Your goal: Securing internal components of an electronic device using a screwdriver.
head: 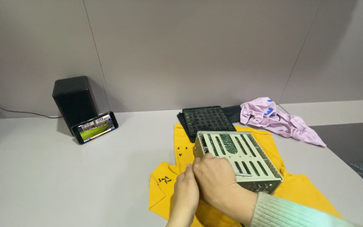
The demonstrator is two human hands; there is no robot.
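Head view: 1 slotted grey metal box (238, 157) on 1 yellow cloth (299, 189). Right hand (215, 178) curled, gripping 1 thin metal tool (243, 174) at the box's near edge; left hand (185, 193) half-closed alongside, grip unclear. About 5 small black screws (182, 150) lie just left.

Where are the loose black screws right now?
In the head view, the small black screws lie on the yellow cloth, just left of the slotted metal case and above the hands, left and right.
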